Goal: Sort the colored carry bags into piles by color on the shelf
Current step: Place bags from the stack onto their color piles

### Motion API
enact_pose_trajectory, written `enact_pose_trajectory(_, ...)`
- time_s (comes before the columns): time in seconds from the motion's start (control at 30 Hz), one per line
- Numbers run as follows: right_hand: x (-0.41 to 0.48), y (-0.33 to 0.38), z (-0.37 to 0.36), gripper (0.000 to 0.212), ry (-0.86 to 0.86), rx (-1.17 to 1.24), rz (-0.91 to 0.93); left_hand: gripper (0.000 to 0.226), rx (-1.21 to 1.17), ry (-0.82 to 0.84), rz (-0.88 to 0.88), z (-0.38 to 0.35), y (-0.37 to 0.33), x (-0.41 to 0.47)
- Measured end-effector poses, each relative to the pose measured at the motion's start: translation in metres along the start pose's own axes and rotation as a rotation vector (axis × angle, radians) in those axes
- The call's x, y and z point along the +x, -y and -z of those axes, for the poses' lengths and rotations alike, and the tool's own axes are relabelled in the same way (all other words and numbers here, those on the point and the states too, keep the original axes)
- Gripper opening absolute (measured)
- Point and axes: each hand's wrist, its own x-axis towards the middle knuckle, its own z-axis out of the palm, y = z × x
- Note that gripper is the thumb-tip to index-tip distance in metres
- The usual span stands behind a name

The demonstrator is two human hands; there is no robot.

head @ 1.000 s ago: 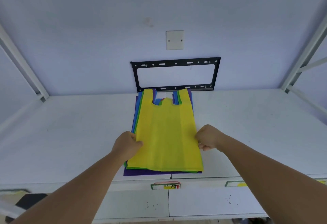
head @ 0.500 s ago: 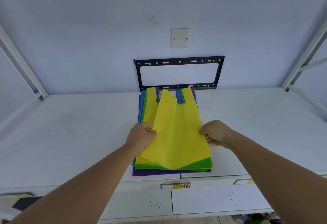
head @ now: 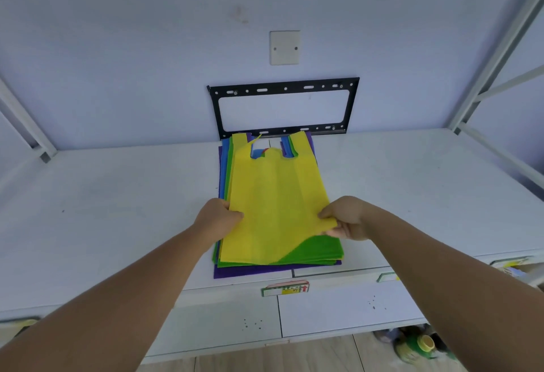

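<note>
Carry bags [head: 318,249] lie in one mixed stack on the white shelf [head: 117,195]; no color piles exist yet, so sorting seems barely begun. The left hand [head: 216,218] and right hand [head: 346,218] each pinch a side edge of the top yellow bag [head: 273,204].

A single wide-angle view looks from the person's head, forward and down along both forearms onto the white shelf [head: 117,195], squarely facing the back wall [head: 147,48]. It sits close, within arm's reach: the left hand [head: 216,218] and right hand [head: 347,220] meet at the yellow bag [head: 273,195] mid-frame, and the floor [head: 294,354] shows at the bottom edge.
</note>
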Motion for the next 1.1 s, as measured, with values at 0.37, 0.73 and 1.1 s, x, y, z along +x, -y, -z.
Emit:
enact_pose_trajectory(0.37, 0.003, 0.016, -0.011, 0.011, 0.044, 0.258, 0.055, 0.102, 0.595, 0.142, -0.553, -0.014, -0.026, -0.047)
enact_pose_trajectory(0.73, -0.004, 0.019, 0.001, 0.020, 0.099, 0.453, 0.005, 0.044, 0.330, -0.178, -0.297, -0.021, 0.009, -0.038)
enact_pose_trajectory(1.1, 0.000, 0.010, 0.019, 0.022, 0.056, 0.258, -0.063, 0.095, -0.990, 0.405, 0.536, 0.021, -0.005, -0.030)
